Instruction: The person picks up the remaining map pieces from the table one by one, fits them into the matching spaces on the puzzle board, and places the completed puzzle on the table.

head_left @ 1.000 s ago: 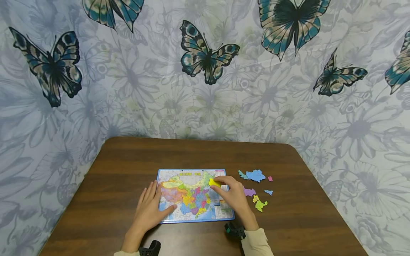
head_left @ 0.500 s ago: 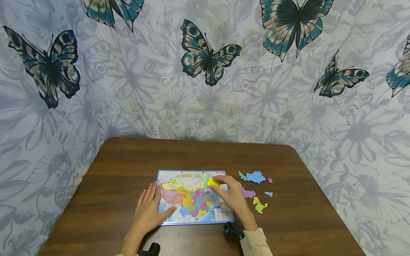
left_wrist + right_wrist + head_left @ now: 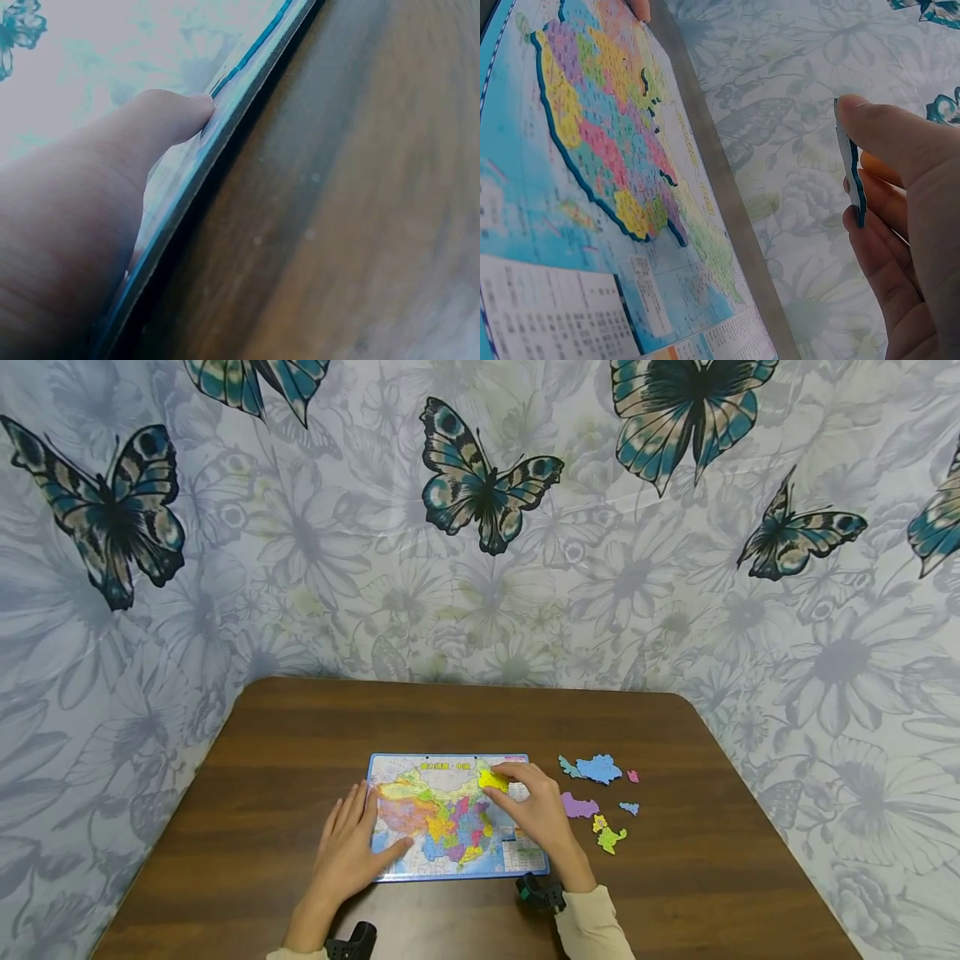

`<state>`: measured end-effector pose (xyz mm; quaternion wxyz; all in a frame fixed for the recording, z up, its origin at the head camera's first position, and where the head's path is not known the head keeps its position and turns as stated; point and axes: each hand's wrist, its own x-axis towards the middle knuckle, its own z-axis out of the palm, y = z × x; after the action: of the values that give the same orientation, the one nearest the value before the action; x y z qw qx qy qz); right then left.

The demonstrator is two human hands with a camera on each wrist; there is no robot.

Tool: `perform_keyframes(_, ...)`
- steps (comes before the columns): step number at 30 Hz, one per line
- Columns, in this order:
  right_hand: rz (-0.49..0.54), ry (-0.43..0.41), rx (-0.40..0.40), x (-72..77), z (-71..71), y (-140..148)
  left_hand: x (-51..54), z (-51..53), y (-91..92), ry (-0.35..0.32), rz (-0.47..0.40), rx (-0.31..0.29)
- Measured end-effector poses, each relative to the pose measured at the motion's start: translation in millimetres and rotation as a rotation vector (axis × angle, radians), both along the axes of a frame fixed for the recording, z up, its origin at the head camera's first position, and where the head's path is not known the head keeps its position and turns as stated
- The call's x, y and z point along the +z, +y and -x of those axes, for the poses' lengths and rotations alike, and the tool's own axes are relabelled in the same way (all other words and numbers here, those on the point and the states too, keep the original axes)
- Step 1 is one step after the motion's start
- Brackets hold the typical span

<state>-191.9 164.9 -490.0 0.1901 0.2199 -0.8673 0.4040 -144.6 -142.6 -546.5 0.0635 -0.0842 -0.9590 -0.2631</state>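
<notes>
A map jigsaw board (image 3: 487,867) with a blue rim lies on the table, its middle filled with coloured pieces. My left hand (image 3: 348,843) rests on the board's left side, fingers straight and thumb spread over the lower edge; the left wrist view shows that thumb (image 3: 169,116) on the rim. Above the board's upper right, my right hand (image 3: 543,810) pinches a yellow puzzle piece (image 3: 492,780) between thumb and fingertips. The right wrist view catches this puzzle piece (image 3: 853,172) edge-on, raised clear of the board.
Right of the board lie loose pieces: a big blue piece (image 3: 598,769) touching a teal piece (image 3: 567,767), a pink piece (image 3: 633,777), a purple piece (image 3: 580,806), a small blue piece (image 3: 629,808), a small yellow piece (image 3: 599,823) and a green piece (image 3: 611,840).
My right hand has shifted slightly left with the yellow puzzle piece, uncovering more of the purple piece. The left hand stays in place on the board.
</notes>
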Motion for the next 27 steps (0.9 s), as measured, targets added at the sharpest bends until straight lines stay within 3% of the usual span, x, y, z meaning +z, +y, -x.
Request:
perform_keyframes(6, 0.008, -0.013, 0.022, -1.2, -0.8, -3, -1.7, -2.3, -1.6, -0.003, 0.011, 0.009)
perform_keyframes(14, 0.0, 0.032, 0.027, 2.0, 3.2, -9, 1.6, -1.4, -0.9, 0.011, 0.001, 0.012)
perform_keyframes(27, -0.024, -0.027, 0.035, 1.9, 2.9, -24, 5.2, 0.0, 0.6, -0.006, -0.012, -0.002)
